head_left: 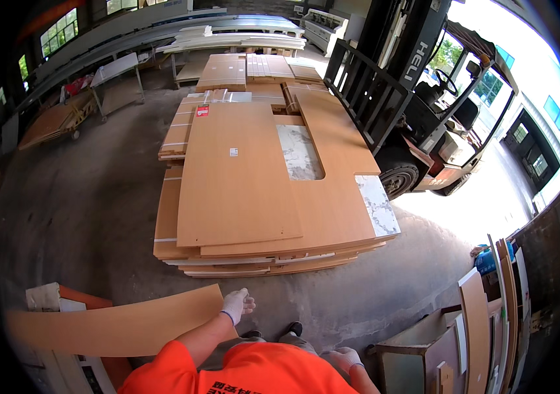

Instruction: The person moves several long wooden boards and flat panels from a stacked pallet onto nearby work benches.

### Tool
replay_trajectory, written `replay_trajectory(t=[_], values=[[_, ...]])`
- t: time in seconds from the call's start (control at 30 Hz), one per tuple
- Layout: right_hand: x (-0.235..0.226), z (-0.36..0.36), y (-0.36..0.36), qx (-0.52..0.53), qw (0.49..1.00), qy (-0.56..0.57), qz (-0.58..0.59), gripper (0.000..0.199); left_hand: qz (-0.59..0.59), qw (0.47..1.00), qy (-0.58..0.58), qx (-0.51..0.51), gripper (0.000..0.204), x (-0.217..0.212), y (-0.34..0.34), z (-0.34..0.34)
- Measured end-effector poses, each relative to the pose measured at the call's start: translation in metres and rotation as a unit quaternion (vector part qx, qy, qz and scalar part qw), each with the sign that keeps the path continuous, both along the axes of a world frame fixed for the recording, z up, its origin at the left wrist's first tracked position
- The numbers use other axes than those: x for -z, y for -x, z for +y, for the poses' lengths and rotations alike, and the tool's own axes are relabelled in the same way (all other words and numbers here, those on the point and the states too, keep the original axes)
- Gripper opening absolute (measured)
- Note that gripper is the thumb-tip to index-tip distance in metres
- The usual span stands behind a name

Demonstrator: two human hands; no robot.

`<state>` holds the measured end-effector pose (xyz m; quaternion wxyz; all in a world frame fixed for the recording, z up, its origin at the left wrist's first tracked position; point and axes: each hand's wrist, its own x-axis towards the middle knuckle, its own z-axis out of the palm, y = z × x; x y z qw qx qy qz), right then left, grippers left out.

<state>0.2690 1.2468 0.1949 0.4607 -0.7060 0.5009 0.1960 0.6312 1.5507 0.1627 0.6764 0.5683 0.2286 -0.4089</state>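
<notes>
Because the left forearm crosses in front of it, the board (116, 325) shows only in part: a long brown strip low on the left, its near end partly behind the arm and its far end fading into the dark rim of the view. The left hand (237, 305), in a pale glove, is just beside the near end, fingers loosely bent; whether they grip the board or merely touch it, I cannot tell. The right hand (344, 358), also gloved, hangs low beside the orange shirt (253, 371), its fingers partly curled and too indistinct to say whether it is closed on something. The shirt hides most of the legs, and only the dark tips of the shoes (294, 328) show clearly.

Beneath the board, a white and red-brown pile (43, 297) is half covered, its parts hard to sort out. Ahead lies a stack (240, 190) of brown panels; through a cutout in one, a marbled sheet (299, 152) is partly visible. The forklift (424, 118) stands to the stack's right, its mast cut off by the upper edge. At lower right, a cabinet (417, 354) is cut by the lower edge, near leaning planks (473, 322) that partly hide something blue (486, 262), which is unclear.
</notes>
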Motion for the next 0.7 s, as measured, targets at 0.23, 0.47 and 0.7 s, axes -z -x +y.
replay_trajectory(t=[0.23, 0.47, 0.7], values=[[-0.002, -0.131, -0.120, -0.078, 0.994, 0.066, -0.037, 0.055, -0.090, 0.980, -0.034, -0.177, 0.024, -0.015, -0.037, -0.041], [-0.011, -0.150, -0.294, -0.153, 0.977, 0.034, -0.142, 0.057, -0.375, 0.754, -0.505, -0.186, 0.038, -0.007, -0.167, 0.036], [-0.014, -0.108, -0.458, -0.255, 0.935, 0.171, -0.175, 0.072, -0.253, 0.748, -0.611, -0.059, 0.057, 0.010, -0.279, 0.084]])
